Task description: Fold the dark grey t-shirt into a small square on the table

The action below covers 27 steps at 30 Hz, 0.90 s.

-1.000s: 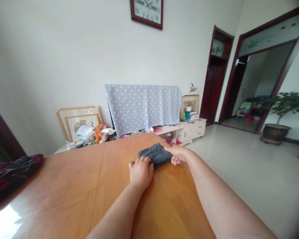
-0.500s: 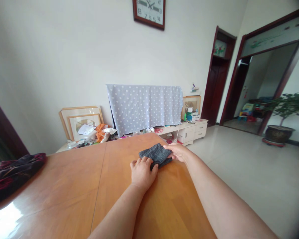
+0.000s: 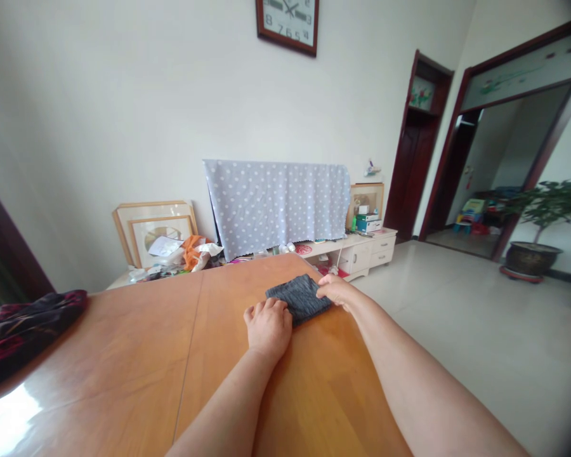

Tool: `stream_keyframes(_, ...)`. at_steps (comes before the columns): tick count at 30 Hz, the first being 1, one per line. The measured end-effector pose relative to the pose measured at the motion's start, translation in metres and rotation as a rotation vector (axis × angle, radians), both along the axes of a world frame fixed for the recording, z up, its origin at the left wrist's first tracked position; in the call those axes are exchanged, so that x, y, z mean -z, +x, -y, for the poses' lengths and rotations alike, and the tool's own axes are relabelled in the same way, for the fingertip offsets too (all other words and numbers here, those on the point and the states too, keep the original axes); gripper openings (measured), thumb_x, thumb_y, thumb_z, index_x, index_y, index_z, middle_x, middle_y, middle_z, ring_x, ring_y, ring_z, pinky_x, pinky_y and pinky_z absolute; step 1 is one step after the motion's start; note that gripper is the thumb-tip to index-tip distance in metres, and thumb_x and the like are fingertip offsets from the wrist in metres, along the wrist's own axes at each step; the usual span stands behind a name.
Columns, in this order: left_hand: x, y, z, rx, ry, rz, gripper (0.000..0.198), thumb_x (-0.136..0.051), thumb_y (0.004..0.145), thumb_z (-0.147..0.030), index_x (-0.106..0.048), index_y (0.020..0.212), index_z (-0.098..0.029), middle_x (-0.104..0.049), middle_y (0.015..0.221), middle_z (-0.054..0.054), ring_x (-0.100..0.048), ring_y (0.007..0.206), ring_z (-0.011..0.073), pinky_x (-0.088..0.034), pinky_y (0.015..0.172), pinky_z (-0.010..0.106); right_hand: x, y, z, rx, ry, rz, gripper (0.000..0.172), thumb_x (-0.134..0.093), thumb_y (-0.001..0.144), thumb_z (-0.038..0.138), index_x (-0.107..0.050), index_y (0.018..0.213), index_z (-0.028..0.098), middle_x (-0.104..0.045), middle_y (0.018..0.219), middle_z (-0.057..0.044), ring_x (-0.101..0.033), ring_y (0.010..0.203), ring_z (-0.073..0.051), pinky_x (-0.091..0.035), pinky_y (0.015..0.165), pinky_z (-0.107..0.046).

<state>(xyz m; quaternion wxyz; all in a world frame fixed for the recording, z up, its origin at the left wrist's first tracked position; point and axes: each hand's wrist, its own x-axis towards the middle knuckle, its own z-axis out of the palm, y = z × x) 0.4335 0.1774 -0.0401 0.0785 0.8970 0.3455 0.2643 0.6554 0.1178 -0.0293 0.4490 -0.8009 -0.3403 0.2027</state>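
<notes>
A dark grey folded cloth (image 3: pixel 302 298) lies near the far right part of the wooden table (image 3: pixel 137 343). My left hand (image 3: pixel 269 325) rests at its left edge, palm down, with fingers bent and slightly apart on the table and the cloth's edge. At the right edge of the cloth is my right hand (image 3: pixel 335 291), its thumb and fingers pinched on the fabric; some of its fingertips are hidden.
A dark and red patterned garment (image 3: pixel 28 330) lies at the table's left edge. Beyond the table stand a low white cabinet (image 3: pixel 382 249), a polka-dot cloth cover (image 3: pixel 280 206) and framed pictures (image 3: pixel 166 222). A potted plant (image 3: pixel 533 257) is on the right.
The cloth's near right part now lies flatter and more squared. My left hand has shifted slightly left, and its thumb no longer shows on the cloth. My right hand stays at the right edge.
</notes>
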Motion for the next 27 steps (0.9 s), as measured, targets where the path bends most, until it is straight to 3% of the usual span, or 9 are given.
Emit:
stream_keyframes(5, 0.002, -0.002, -0.014, -0.106, -0.166, 0.125, 0.027, -0.040, 0.091, -0.026, -0.065, 0.100, -0.029, -0.070, 0.112, 0.002, -0.057, 0.110, 0.0237, -0.029, 0.101, 0.046, 0.002, 0.003, 0.003, -0.023, -0.028, -0.088, 0.033, -0.070, 0.060, 0.017, -0.064, 0.092, 0.018, -0.052, 0.056, 0.006, -0.041, 0.045, -0.010, -0.020, 0.041, -0.021)
stream_keyframes(9, 0.005, -0.004, -0.022, -0.121, -0.241, 0.248, 0.022, -0.042, 0.090, -0.025, -0.062, 0.097, -0.029, -0.071, 0.105, 0.000, -0.059, 0.108, 0.0222, -0.031, 0.099, 0.044, 0.001, 0.004, 0.004, -0.040, 0.011, -0.152, 0.040, -0.068, 0.064, 0.019, -0.061, 0.103, 0.021, -0.058, 0.068, 0.004, -0.047, 0.050, -0.010, -0.024, 0.042, -0.020)
stream_keyframes(17, -0.003, -0.002, -0.002, 0.137, -0.107, 0.106, 0.014, -0.056, 0.081, -0.031, -0.061, 0.093, -0.029, -0.067, 0.100, 0.000, -0.056, 0.101, 0.0222, -0.031, 0.095, 0.041, 0.002, 0.003, 0.002, -0.093, 0.038, -0.217, 0.040, -0.067, 0.066, 0.019, -0.060, 0.106, 0.023, -0.061, 0.073, 0.003, -0.053, 0.058, -0.011, -0.029, 0.045, -0.018)
stream_keyframes(22, -0.005, -0.004, 0.001, 0.145, 0.003, -0.042, 0.019, -0.058, 0.076, -0.026, -0.060, 0.095, -0.028, -0.062, 0.102, 0.003, -0.051, 0.106, 0.0251, -0.031, 0.093, 0.041, 0.003, 0.005, 0.002, -0.070, 0.037, -0.179, 0.038, -0.067, 0.067, 0.021, -0.061, 0.105, 0.023, -0.058, 0.068, 0.004, -0.052, 0.057, -0.012, -0.030, 0.045, -0.019)
stream_keyframes(27, -0.008, -0.004, 0.002, 0.135, 0.068, -0.101, 0.015, -0.054, 0.076, -0.021, -0.061, 0.089, -0.026, -0.060, 0.100, 0.004, -0.051, 0.103, 0.0248, -0.030, 0.092, 0.042, 0.006, 0.008, 0.002, -0.078, 0.029, -0.109, 0.033, -0.072, 0.062, 0.017, -0.064, 0.093, 0.019, -0.065, 0.073, 0.002, -0.059, 0.067, -0.014, -0.040, 0.056, -0.020)
